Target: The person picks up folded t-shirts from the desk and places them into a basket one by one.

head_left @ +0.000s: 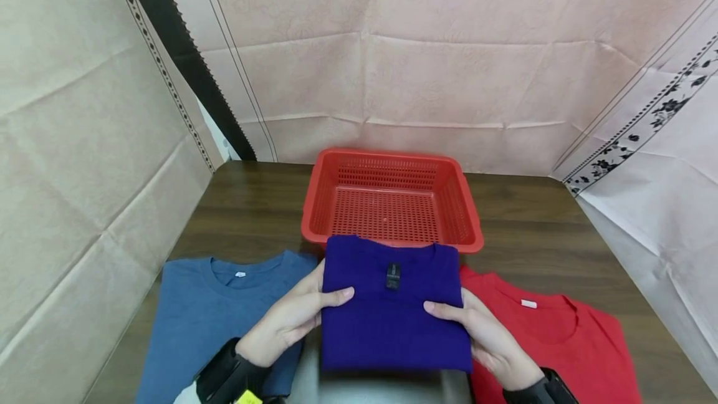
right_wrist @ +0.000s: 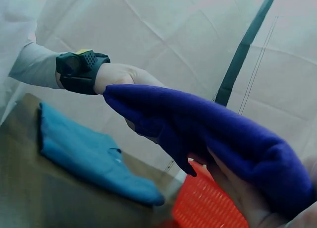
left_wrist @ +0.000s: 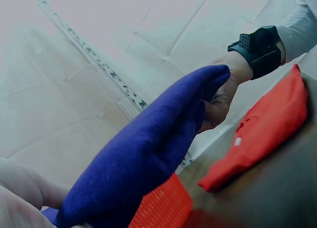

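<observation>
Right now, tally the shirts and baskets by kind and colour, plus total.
Blue shirt: 1
Indigo shirt: 1
Red shirt: 1
Red basket: 1
Total: 4

We hold our left hand and right hand raised in front of us, apart and facing each other, both gripping. Our thumbs lie on top, pointing inward; our other fingers are mostly hidden. Our wrists angle inward from either side.
</observation>
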A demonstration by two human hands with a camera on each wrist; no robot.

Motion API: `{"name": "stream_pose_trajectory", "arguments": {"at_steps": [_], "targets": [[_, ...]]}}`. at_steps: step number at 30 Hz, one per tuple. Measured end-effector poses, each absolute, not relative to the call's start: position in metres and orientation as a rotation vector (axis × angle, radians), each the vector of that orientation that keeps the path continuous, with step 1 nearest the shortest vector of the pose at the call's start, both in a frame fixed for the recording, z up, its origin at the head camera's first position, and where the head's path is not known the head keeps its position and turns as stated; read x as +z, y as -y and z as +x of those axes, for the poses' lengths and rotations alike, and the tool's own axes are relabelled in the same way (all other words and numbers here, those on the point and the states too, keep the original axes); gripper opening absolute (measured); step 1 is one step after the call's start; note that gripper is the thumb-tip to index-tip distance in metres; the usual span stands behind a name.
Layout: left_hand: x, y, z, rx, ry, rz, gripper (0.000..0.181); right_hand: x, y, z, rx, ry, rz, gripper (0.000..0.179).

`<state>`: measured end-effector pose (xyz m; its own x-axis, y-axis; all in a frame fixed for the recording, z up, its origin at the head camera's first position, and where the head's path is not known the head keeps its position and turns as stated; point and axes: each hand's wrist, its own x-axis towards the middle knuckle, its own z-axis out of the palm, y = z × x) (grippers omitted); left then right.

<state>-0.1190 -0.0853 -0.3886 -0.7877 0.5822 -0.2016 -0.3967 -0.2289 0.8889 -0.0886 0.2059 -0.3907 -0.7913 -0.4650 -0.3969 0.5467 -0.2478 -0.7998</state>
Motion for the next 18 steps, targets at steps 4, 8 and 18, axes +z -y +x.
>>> {"name": "stream_pose_trajectory", "arguments": {"at_steps": [4, 8, 18], "targets": [[-0.374, 0.085, -0.136, 2.052, -1.416, 0.238, 0.072, -0.375, -0.206, -0.103, -2.076, -1.432, 0.137, 0.058], [-0.363, 0.082, -0.156, 2.045, -1.408, 0.262, 0.065, -0.365, -0.207, -0.120, -2.104, -1.470, 0.122, 0.058], [-0.349, 0.070, -0.219, 2.017, -1.408, 0.192, 0.055, -0.356, -0.212, -0.176, -2.114, -1.604, 0.188, 0.064]]}}
